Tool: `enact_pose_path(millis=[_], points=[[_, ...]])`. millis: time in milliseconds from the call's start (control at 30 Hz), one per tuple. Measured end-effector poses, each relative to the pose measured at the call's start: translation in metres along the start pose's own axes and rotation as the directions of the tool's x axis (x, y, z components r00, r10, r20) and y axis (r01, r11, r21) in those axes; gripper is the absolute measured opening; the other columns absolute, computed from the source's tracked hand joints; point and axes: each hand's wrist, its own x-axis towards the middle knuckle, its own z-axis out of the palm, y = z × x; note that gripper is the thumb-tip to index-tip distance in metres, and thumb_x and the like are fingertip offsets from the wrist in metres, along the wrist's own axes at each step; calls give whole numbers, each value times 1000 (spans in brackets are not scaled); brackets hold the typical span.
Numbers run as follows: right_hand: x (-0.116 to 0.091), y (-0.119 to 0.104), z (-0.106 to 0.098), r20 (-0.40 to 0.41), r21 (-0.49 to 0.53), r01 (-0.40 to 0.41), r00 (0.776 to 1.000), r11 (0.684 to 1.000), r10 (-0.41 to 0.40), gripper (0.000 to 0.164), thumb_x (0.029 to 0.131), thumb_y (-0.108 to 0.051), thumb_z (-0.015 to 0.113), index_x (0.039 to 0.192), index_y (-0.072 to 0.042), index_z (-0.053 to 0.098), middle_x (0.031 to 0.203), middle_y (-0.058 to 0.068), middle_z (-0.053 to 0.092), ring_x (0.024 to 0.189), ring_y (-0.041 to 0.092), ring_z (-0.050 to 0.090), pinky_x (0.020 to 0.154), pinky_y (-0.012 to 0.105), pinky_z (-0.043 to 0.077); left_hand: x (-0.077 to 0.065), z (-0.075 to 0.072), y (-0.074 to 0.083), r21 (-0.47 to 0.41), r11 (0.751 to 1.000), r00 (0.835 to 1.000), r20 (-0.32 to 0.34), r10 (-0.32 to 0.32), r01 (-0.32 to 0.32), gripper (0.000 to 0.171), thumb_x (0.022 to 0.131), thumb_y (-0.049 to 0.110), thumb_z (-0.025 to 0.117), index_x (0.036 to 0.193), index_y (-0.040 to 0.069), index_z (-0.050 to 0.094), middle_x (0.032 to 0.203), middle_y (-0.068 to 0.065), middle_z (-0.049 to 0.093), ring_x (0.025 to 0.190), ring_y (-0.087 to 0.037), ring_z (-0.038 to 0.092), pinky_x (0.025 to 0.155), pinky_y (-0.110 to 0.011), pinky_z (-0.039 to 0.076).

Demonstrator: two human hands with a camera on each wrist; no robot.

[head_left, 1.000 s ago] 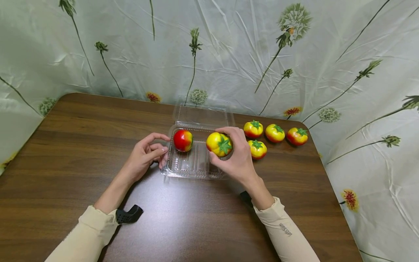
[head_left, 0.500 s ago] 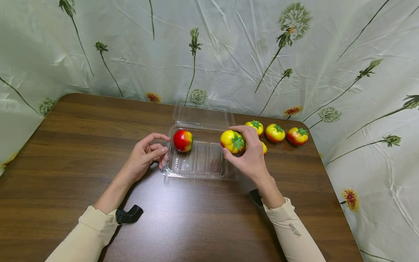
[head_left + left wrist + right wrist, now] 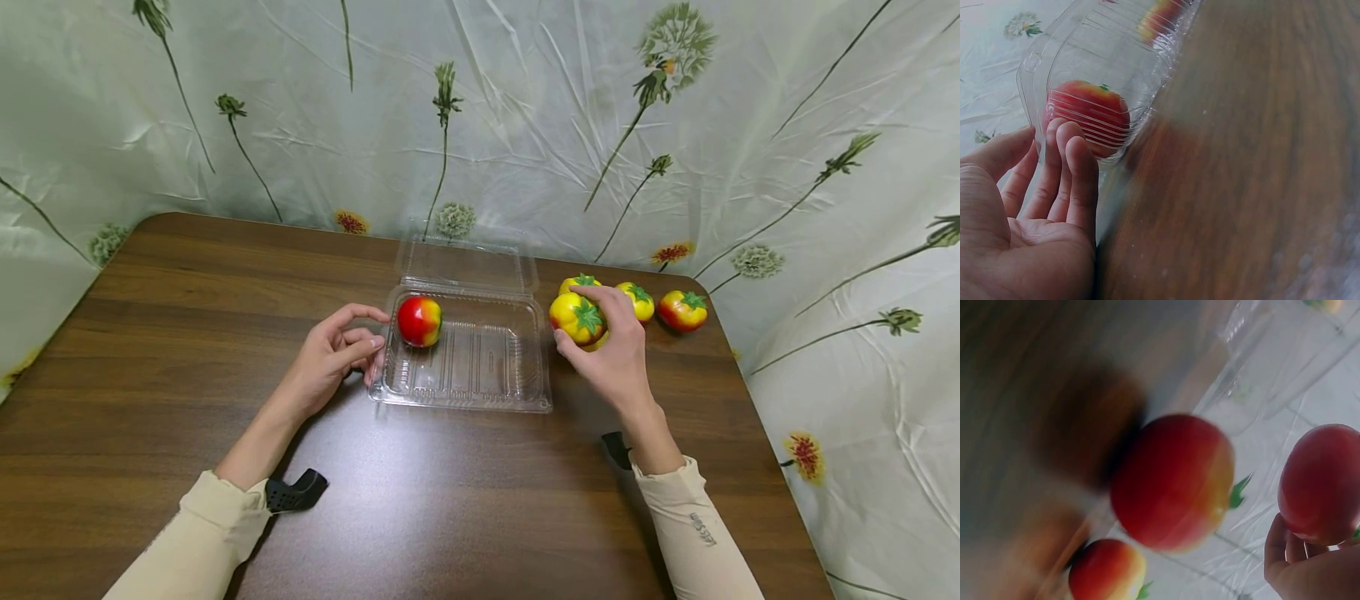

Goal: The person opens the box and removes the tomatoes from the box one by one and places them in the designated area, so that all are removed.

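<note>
My right hand (image 3: 618, 358) grips a yellow-and-red toy tomato (image 3: 570, 315) with a green star-shaped leaf, just right of the clear plastic box (image 3: 543, 367). In the right wrist view the held tomato (image 3: 1322, 481) shows its red underside above my fingers (image 3: 1277, 547). A redder tomato (image 3: 417, 322) sits at the left end of the box, whose hinged lid (image 3: 465, 267) stands open at the back. At the box's left edge is my left hand (image 3: 330, 354). The left wrist view has its thumb and fingers (image 3: 1082, 169) on either side of the rim (image 3: 1029, 94).
Several more tomatoes lie at the right: one (image 3: 681, 312) farthest right, another (image 3: 639, 301) beside it, and others partly hidden behind my right hand. A flower-printed curtain (image 3: 300, 125) hangs behind the brown wooden table (image 3: 450, 508).
My right hand has carried its tomato rightward, from over the box to in front of the other tomatoes. My left hand, the box and the tomato inside stay in place.
</note>
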Motion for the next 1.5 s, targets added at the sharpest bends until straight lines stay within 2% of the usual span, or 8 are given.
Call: enact_pose_path(millis=[200,433,600,700,800,867,1233,1500], points=[[-2,16,-11,-23,-34,-45,999,998,45,54,81,-18,84,131,-9,69,129,14,66,120,30,57,103,44,46,-1,0,0,10,1000,1000,0,-9,9,29,104,-5,58,132,2,55,78,-8,71,61,-19,64,52,-28,56],[-3,34,-26,-66,-71,-63,996,995,59,52,81,-16,84,129,-4,68,126,17,66,118,33,58,100,45,44,-1,0,1,13,1000,1000,-3,-13,13,29,104,-4,59,132,2,56,78,-8,71,61,-19,64,52,-27,56],[-3,46,-33,-99,-86,-88,992,992,79,50,81,-13,83,128,-3,69,124,20,67,116,36,58,110,49,41,0,0,1,8,1000,1000,-5,-10,10,29,104,-5,59,131,3,56,79,-7,71,61,-18,64,52,-27,56],[-4,52,-37,-110,-97,-118,988,988,108,49,81,-14,81,128,-4,69,124,21,67,115,37,57,107,50,42,0,-1,0,5,1000,1000,-6,-9,9,29,104,-5,59,131,3,56,79,-7,71,62,-18,64,52,-27,56],[-6,57,-40,-112,-109,-148,984,983,135,49,82,-15,81,128,-4,68,123,21,66,114,37,56,96,51,42,0,-1,0,6,1000,1000,-6,-9,9,29,104,-5,59,131,3,56,79,-7,71,62,-18,65,52,-27,56],[-7,60,-42,-112,-117,-164,982,979,151,50,82,-15,81,129,-3,68,123,21,66,115,37,55,97,52,42,0,-1,0,9,1000,1000,-6,-10,10,29,104,-4,59,131,3,56,79,-7,71,62,-18,65,52,-27,55],[-15,72,-47,-86,-147,-229,972,962,219,49,83,-14,79,128,-1,68,124,22,66,118,39,54,101,54,41,0,-1,0,6,1000,1000,-4,-9,9,28,104,-5,59,131,3,56,78,-7,71,61,-18,64,52,-27,56],[-16,73,-47,23,-232,-325,940,917,339,50,86,-19,76,131,-1,64,129,24,62,122,42,52,106,57,40,0,-1,-1,20,1000,1000,-3,-9,9,28,104,-5,59,131,3,56,78,-7,70,61,-19,64,53,-27,56]])
